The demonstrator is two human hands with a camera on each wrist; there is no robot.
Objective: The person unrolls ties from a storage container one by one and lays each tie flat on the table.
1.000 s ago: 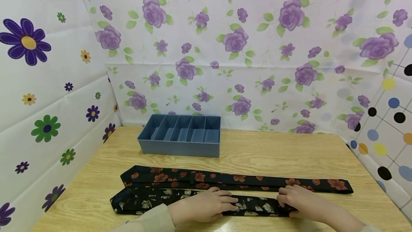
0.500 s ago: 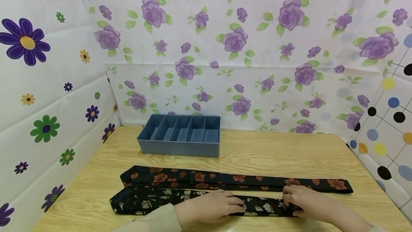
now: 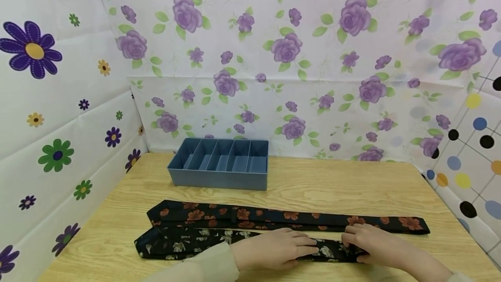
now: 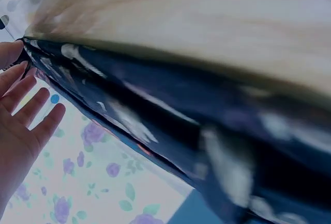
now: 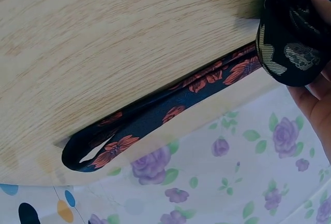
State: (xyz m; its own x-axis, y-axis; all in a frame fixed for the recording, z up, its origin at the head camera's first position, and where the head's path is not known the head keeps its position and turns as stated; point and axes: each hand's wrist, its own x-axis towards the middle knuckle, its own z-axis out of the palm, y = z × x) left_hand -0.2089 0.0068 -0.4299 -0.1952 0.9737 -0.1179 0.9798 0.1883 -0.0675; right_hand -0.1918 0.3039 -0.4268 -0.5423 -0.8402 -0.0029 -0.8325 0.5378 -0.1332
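Note:
A black necktie with pale flowers (image 3: 180,245) lies folded lengthwise along the table's front, its wide pointed end at the left. My left hand (image 3: 279,247) rests on it right of the middle, fingers stretched across the cloth; in the left wrist view the fingers (image 4: 44,123) look straight and spread. At the tie's right end my right hand (image 3: 377,247) grips the fold between thumb and fingers; the right wrist view shows that rounded fold (image 5: 292,43) in the hand. Just behind lies a second dark necktie with orange flowers (image 3: 289,216), folded too and untouched.
Behind the ties, left of centre, stands a blue-grey box (image 3: 219,179) with several narrow compartments, none holding anything visible. Flower-printed sheets (image 3: 250,112) rise at the back and left of the wooden table (image 3: 336,186); a dotted sheet (image 3: 465,169) borders its right.
My left hand has slid rightward along the pale-flowered necktie, closer to the right hand. The right hand has shifted slightly right, still holding the tie's end.

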